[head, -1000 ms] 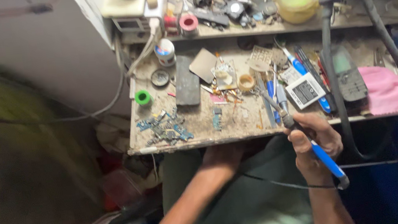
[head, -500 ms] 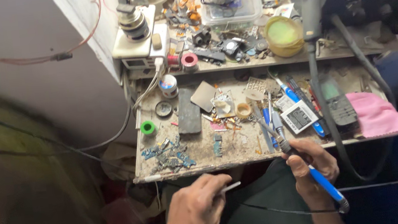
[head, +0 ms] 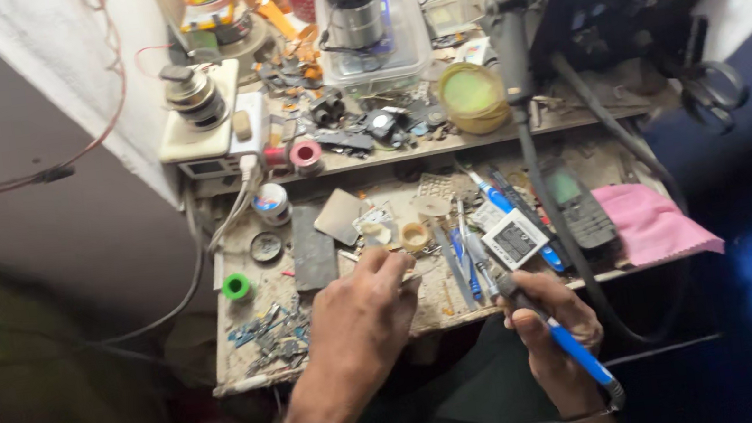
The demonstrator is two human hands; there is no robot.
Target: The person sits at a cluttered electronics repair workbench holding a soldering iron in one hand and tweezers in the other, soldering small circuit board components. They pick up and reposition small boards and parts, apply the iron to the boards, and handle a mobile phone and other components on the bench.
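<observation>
- From the head camera we see a cluttered wooden desk [head: 353,334] against a pale wall, a shelf above it crowded with parts.
- Our left hand [head: 361,323] hovers over the desk's front edge, fingers curled together on something thin; we cannot tell what.
- Our right hand [head: 551,314] is clamped on a blue-handled soldering iron [head: 559,337], tip pointing toward the desk.
- A pink cloth [head: 655,225] lies at the right, beside a dark phone [head: 576,206].

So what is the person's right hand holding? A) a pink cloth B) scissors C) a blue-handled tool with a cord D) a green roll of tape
C: the right hand grips a blue-handled tool whose cord trails off below, while the pink cloth lies apart on the bench.
</observation>
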